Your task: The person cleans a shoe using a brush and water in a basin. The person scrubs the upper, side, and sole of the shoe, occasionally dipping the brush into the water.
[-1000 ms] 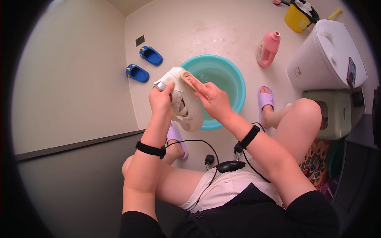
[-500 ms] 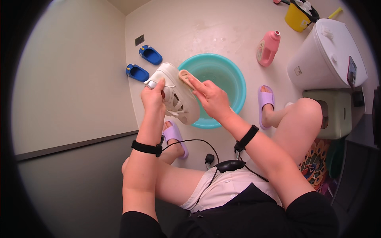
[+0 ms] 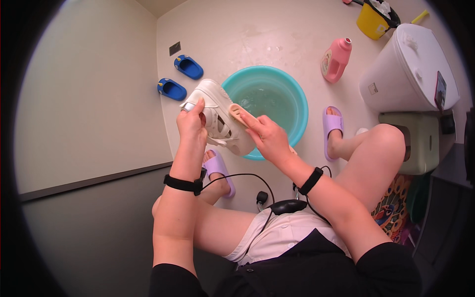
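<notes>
My left hand (image 3: 192, 122) grips a white shoe (image 3: 215, 96) at its heel opening, thumb on the near side. The shoe is tilted over the left part of a turquoise basin (image 3: 300, 94) with water in it. In my right hand (image 3: 267, 137) is a pale peach scrubbing brush (image 3: 237, 112), held by its handle. The brush's head lies against the shoe's side, facing the basin; its bristles are hidden. Fingers of the right hand are wrapped round the handle, whose end shows past the wrist side.
Blue slippers (image 3: 188, 67) lie beyond the shoe on the left. A pink bottle (image 3: 336, 60) without a cap stands right of the basin. Farther right are a white lidded bin (image 3: 386, 79) with a phone (image 3: 440, 91) on top, a stool (image 3: 425, 143) and a yellow bucket (image 3: 372, 22).
My right hand and the brush have slid down and slightly right along the shoe's side, toward me. The left hand keeps its hold, and the shoe has barely shifted.
</notes>
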Action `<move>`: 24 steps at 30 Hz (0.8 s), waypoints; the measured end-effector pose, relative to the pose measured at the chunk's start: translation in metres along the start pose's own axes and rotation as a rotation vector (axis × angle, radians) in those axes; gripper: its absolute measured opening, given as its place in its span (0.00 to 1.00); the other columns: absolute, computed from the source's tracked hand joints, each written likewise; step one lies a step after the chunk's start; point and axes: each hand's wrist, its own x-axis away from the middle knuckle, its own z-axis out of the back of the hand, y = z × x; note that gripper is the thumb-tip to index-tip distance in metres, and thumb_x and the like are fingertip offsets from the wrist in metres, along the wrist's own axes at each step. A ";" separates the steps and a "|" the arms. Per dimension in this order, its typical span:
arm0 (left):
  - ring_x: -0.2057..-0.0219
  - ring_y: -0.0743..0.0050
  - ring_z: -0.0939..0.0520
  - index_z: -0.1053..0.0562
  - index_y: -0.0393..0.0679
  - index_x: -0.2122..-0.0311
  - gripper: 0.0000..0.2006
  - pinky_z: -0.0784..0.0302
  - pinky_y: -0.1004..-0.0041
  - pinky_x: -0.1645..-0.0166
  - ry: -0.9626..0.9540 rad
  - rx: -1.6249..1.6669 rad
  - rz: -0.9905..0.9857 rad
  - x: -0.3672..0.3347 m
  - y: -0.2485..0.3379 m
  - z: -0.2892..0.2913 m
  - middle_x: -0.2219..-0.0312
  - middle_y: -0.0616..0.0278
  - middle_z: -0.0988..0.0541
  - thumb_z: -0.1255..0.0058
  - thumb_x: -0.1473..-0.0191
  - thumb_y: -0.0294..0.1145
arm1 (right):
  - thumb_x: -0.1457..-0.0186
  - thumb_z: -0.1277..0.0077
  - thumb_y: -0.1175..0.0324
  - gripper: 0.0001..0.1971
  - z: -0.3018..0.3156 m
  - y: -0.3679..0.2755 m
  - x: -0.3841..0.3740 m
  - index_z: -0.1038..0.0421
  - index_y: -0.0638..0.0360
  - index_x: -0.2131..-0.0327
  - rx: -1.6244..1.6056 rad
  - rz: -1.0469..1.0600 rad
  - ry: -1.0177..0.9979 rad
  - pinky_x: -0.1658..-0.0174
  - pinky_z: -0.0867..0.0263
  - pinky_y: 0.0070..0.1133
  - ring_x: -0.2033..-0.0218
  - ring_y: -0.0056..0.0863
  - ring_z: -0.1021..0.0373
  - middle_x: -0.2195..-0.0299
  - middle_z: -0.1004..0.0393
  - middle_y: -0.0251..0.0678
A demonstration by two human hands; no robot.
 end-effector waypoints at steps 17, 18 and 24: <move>0.73 0.83 0.23 0.26 0.40 0.60 0.10 0.31 0.81 0.72 0.027 0.018 -0.017 -0.001 0.004 0.001 0.69 0.67 0.22 0.40 0.47 0.23 | 0.45 0.46 0.66 0.24 0.002 0.001 0.009 0.30 0.31 0.44 0.074 -0.021 -0.026 0.69 0.30 0.28 0.69 0.31 0.29 0.71 0.31 0.31; 0.72 0.80 0.22 0.26 0.39 0.59 0.10 0.28 0.79 0.70 0.013 0.003 -0.004 -0.002 0.002 0.001 0.68 0.65 0.21 0.41 0.47 0.23 | 0.45 0.46 0.66 0.24 0.001 -0.003 0.003 0.30 0.32 0.44 0.040 -0.001 0.007 0.69 0.30 0.29 0.69 0.31 0.29 0.71 0.31 0.31; 0.62 0.67 0.18 0.28 0.31 0.53 0.14 0.21 0.70 0.57 -0.055 -0.030 0.001 0.017 0.001 -0.014 0.60 0.54 0.20 0.44 0.45 0.22 | 0.45 0.46 0.67 0.24 -0.001 -0.025 -0.051 0.30 0.32 0.44 0.015 0.019 0.116 0.69 0.30 0.30 0.71 0.33 0.28 0.71 0.31 0.32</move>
